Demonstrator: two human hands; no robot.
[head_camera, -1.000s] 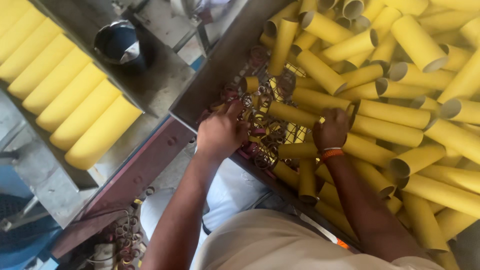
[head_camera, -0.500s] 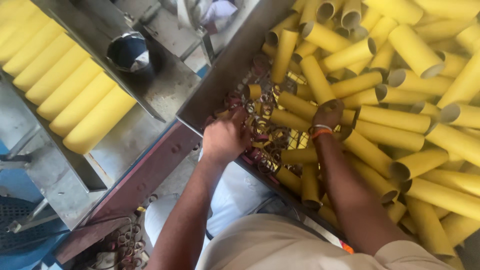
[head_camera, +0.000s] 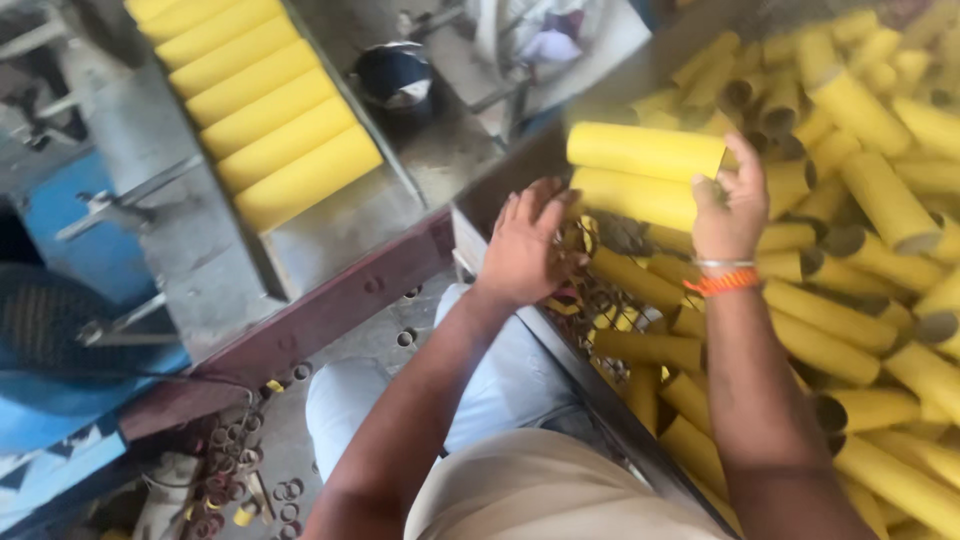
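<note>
Yellow cardboard tubes fill the bin (head_camera: 600, 385) at our right, heaped at all angles, some showing hollow open ends. Our right hand (head_camera: 732, 205) is raised above the heap with its fingers closed around the end of one long yellow tube (head_camera: 643, 150), which lies roughly level and juts out to the left; a second tube (head_camera: 632, 197) sits just beneath it, touching the hand, though we cannot tell whether the hand grips that one too. An orange band (head_camera: 724, 283) circles the right wrist. Our left hand (head_camera: 525, 245) rests over the near edge of the heap, fingers spread and curled loosely downward among short tube pieces; what it grasps, if anything, is hidden under the palm. To the left, a neat row of yellow tubes (head_camera: 262, 110) lies side by side on a grey metal tray (head_camera: 330, 235), well apart from both hands.
</note>
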